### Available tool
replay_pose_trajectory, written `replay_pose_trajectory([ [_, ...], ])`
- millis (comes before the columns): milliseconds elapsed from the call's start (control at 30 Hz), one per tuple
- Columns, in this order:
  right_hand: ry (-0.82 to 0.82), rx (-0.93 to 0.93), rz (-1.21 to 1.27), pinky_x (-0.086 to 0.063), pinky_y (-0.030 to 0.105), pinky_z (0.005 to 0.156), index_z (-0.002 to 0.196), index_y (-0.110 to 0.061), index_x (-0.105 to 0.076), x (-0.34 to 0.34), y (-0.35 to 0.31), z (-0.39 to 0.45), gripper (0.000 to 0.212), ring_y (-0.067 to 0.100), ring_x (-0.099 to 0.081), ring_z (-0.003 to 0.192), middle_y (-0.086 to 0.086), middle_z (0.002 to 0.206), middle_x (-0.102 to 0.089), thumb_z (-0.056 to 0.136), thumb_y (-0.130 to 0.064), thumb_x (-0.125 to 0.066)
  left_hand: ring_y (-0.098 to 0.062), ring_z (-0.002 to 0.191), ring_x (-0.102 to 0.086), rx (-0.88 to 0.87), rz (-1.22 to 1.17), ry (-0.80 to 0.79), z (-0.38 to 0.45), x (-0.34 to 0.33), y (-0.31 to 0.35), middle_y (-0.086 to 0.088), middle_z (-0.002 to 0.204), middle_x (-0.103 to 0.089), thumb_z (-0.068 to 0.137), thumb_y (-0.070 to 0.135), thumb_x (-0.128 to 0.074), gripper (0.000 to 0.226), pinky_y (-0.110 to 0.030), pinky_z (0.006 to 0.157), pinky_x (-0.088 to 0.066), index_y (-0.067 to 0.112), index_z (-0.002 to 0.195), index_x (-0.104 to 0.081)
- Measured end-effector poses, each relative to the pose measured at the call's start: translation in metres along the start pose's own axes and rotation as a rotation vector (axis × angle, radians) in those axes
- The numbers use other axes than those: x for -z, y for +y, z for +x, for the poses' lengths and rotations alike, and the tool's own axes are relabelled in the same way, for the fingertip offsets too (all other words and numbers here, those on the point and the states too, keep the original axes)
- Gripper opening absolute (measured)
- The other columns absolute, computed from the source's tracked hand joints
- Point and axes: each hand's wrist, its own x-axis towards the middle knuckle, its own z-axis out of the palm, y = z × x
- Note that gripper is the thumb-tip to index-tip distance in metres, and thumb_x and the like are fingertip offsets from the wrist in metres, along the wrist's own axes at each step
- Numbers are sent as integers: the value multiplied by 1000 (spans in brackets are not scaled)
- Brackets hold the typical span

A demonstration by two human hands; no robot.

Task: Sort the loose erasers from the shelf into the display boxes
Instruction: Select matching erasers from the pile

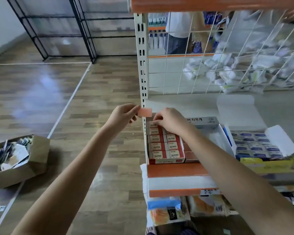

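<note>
step: filling red box (165, 161) on shelf (180, 103) | left hand (120, 115) grip pinching pink eraser (145, 112) beside shelf post | right hand (170, 121) fingertips pinching eraser in back row | next: seat it, bring pink one in

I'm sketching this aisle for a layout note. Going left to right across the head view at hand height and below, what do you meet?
Cardboard box on the floor → left hand pinching a pink eraser → right hand over the red eraser box → blue eraser box.

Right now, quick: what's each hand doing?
Left hand: pinches a loose pink eraser.
Right hand: fingers curled on an eraser in the red display box.
</note>
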Motion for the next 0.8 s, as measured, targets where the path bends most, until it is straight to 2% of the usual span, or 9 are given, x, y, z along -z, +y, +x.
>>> replay_pose_trajectory([
  [233,52,-11,1,-50,28,84,101,-16,-69,5,-3,-7,17,15,-63,91,1,102,-68,87,-25,-64,5,51,-50,-28,22,-41,9,-6,11,5,66,-60,96,22,-50,20,-11,53,-42,15,89,-68],
  [367,108,-39,24,-44,18,77,109,-11,-67,41,13,-24,21,12,-63,88,2,106,-69,90,-16,-60,-1,53,-51,-56,6,-64,19,-17,25,3,64,-60,94,21,-53,20,-17,57,-44,13,87,-69],
  [500,141,-128,37,-41,18,80,112,-12,-67,77,44,-45,24,15,-62,97,3,110,-68,89,-17,-60,3,54,-52,-95,8,-147,24,-41,43,14,59,-63,94,20,-54,16,-15,56,-45,18,91,-70],
  [667,80,-207,0,-45,24,82,110,-14,-68,92,80,-64,23,17,-62,98,4,109,-68,88,-21,-62,7,58,-55,-174,166,-309,26,-81,62,12,76,-65,93,20,-56,14,-10,55,-42,18,98,-69],
  [800,62,-218,1,-43,22,79,109,-16,-67,92,103,-73,23,15,-61,95,2,109,-67,87,-19,-62,-5,72,-61,-156,316,-387,28,-106,73,10,84,-67,91,23,-59,18,-17,68,-48,17,103,-70],
])
